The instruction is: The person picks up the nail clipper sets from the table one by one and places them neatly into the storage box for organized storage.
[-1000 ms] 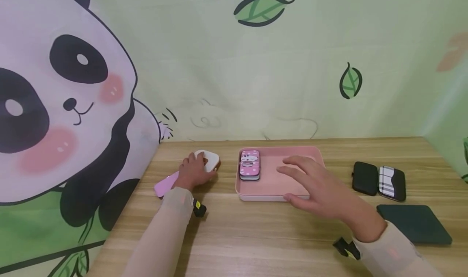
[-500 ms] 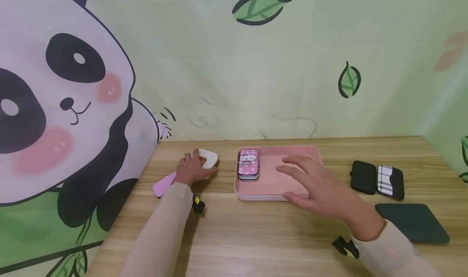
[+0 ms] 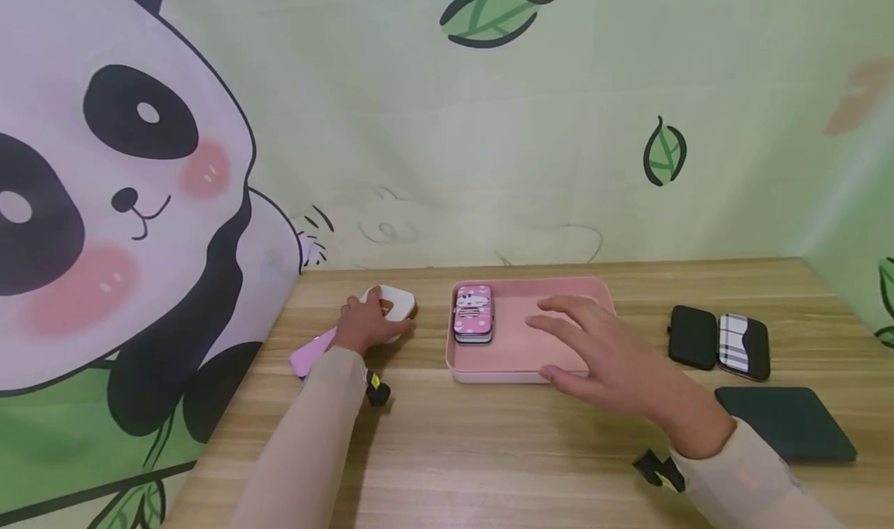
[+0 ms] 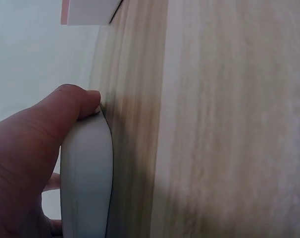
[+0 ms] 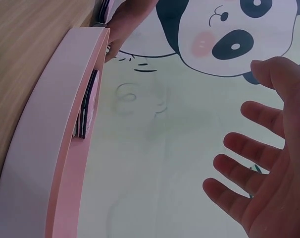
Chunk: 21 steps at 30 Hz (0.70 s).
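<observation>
On the left of the table in the head view, my left hand [image 3: 366,323] holds a white rounded-square case [image 3: 400,302] with a brown patch on top. The left wrist view has its pale side [image 4: 88,173] close up, with the thumb [image 4: 73,101] at one end and fingers behind it. My right hand [image 3: 604,354] hovers over the right part of a shallow pink tray [image 3: 517,375], fingers spread and holding nothing. Inside the tray's left end lies a small pink tin [image 3: 474,310] with a cartoon print and white dots, stacked on another flat item.
A lilac flat case [image 3: 310,353] lies beside the left wrist, partly hidden by it. To the right of the tray are a black case [image 3: 693,337], a black-and-plaid case [image 3: 743,346] and a dark green flat pad [image 3: 785,424]. A panda-print cloth [image 3: 419,126] hangs behind the table.
The whole head view has shifted slightly. My left hand stays on the white case, which has turned a little under it; the right hand keeps its place above the tray.
</observation>
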Each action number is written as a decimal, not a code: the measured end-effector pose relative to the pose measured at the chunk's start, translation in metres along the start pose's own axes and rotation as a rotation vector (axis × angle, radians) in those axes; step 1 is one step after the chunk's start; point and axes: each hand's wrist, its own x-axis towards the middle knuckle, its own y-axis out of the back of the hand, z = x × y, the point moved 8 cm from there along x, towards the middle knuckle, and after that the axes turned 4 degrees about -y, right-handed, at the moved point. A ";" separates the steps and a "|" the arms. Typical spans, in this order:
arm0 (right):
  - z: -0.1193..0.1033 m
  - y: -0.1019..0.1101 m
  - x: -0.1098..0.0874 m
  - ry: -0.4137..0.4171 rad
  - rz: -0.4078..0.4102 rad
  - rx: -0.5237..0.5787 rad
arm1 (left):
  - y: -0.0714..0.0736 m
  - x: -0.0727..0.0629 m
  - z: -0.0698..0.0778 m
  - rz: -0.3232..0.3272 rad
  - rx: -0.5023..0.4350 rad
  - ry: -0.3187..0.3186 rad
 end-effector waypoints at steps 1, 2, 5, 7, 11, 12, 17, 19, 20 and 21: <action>0.000 0.000 0.000 -0.001 -0.003 -0.001 | 0.000 -0.001 0.000 0.001 -0.004 0.001; 0.000 0.000 0.000 -0.001 -0.003 -0.004 | 0.001 -0.001 0.000 0.002 -0.004 0.002; 0.000 0.000 0.000 -0.005 -0.006 -0.009 | 0.000 -0.001 0.001 0.010 0.005 -0.010; -0.001 0.001 0.000 -0.004 -0.005 -0.013 | 0.000 -0.001 0.001 0.015 0.016 -0.013; -0.002 0.001 0.001 0.001 0.001 -0.016 | 0.000 -0.001 0.000 0.018 0.028 -0.019; -0.002 0.001 0.001 0.003 0.002 -0.016 | 0.000 -0.001 0.000 0.018 0.032 -0.024; -0.002 0.002 0.001 -0.001 0.001 -0.011 | 0.002 -0.002 0.001 0.030 0.051 -0.039; -0.002 0.001 0.001 -0.011 -0.008 -0.010 | 0.001 -0.003 0.000 0.035 0.053 -0.039; -0.002 0.001 0.001 -0.016 -0.012 -0.010 | 0.001 -0.003 0.000 0.037 0.050 -0.042; -0.002 0.001 0.001 -0.021 -0.017 -0.010 | 0.001 -0.003 0.000 0.038 0.046 -0.045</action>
